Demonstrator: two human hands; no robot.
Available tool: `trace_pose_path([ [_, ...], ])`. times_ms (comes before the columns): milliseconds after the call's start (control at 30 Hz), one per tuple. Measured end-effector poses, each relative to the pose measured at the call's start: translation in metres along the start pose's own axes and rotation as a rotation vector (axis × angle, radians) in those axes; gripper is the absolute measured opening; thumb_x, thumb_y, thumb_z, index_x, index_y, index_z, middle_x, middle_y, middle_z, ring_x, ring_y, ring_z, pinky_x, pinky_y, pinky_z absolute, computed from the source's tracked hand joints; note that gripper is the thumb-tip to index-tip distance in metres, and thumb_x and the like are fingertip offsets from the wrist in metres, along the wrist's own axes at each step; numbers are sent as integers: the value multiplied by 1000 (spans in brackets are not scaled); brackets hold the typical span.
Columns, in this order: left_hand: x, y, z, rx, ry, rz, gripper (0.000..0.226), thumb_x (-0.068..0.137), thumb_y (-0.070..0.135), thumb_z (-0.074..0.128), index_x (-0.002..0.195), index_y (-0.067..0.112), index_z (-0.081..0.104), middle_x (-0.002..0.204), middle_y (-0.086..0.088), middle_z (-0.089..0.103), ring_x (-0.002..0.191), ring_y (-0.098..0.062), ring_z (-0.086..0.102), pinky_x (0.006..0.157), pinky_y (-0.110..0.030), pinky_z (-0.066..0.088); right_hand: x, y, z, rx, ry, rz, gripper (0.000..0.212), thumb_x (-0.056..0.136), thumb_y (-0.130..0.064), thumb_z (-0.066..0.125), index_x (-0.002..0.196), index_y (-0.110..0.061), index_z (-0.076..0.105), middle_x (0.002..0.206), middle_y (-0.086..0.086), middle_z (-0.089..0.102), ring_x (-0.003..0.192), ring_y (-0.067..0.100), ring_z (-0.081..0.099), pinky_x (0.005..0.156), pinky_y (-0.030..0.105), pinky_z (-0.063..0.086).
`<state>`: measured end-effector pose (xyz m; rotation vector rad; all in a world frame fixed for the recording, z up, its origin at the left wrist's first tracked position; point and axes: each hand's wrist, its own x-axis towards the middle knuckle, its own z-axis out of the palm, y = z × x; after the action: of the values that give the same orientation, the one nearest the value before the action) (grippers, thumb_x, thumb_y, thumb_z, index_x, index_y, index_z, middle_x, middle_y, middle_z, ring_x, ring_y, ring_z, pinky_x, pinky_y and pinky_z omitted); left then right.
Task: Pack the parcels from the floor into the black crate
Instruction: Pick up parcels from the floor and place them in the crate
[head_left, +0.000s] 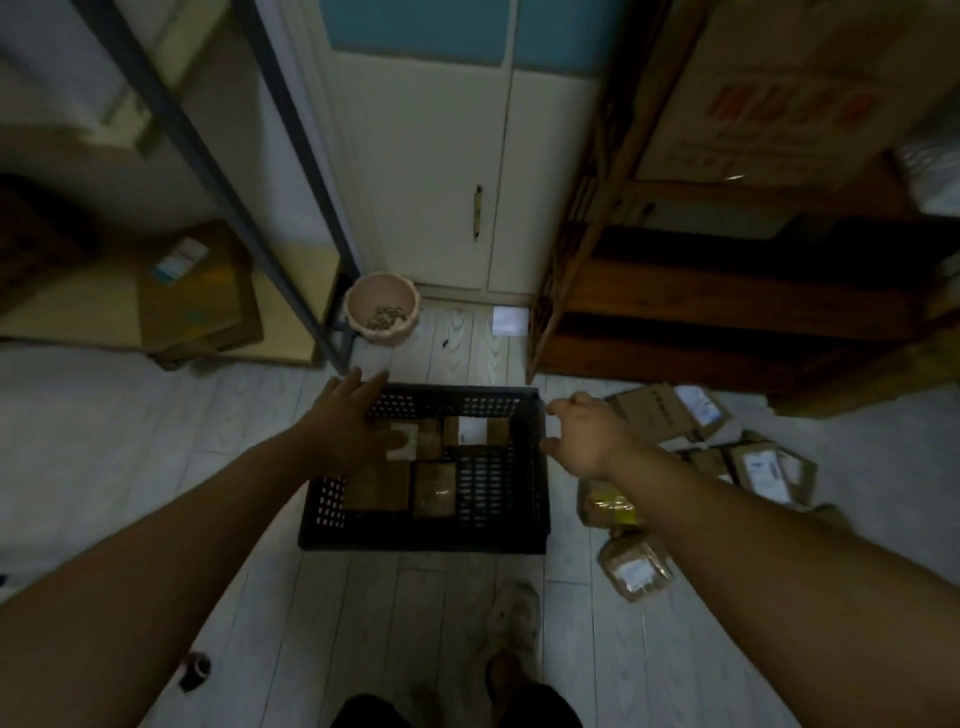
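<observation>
Now, from the head camera, your left hand (353, 415) reaches flat over the left part of the black crate (423, 540), fingers spread wide and holding nothing, its palm above the brown parcels (434, 488) already lying on the crate floor. Several of them sit side by side there, some with white labels, filling the left and far parts while the perforated bottom shows bare at the right. Your right hand (582, 436) hangs at the crate's right wall near its far corner, fingers curled loosely; you cannot tell whether they touch the rim, and no parcel is in that hand. More loose parcels (748, 457) lie on the pale floor (156, 441) just right of the crate, beside and under your right forearm. A pink pot (382, 312) stands beyond the crate by the cupboard door (441, 208).
</observation>
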<state>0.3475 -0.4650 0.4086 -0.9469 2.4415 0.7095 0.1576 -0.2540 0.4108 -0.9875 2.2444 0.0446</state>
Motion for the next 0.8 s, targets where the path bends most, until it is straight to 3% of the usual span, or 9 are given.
trace_pose_path([
  [200, -81, 48, -51, 54, 89, 172, 99, 78, 61, 60, 151, 30, 1, 160, -5, -5, 146, -33, -1, 118, -52, 13, -125, 9, -50, -3, 223, 127, 58, 94, -39, 52, 145, -19, 34, 145, 10, 34, 133, 30, 33, 106, 41, 37],
  [500, -189, 165, -95, 144, 201, 327, 87, 86, 51, 57, 151, 30, 3, 160, -8, -2, 147, -28, -1, 119, -40, 7, -290, 48, -103, -42, 436, 247, 60, 94, -43, 51, 146, -21, 30, 149, 10, 29, 137, 31, 28, 109, 44, 36],
  [800, -248, 344, -40, 140, 216, 495, 87, 86, 50, 58, 150, 31, 3, 160, -7, -3, 147, -31, -3, 120, -46, 7, -431, 195, -97, -58, 543, 345, 63, 94, -44, 50, 149, -23, 26, 148, 6, 31, 136, 29, 30, 108, 43, 36],
])
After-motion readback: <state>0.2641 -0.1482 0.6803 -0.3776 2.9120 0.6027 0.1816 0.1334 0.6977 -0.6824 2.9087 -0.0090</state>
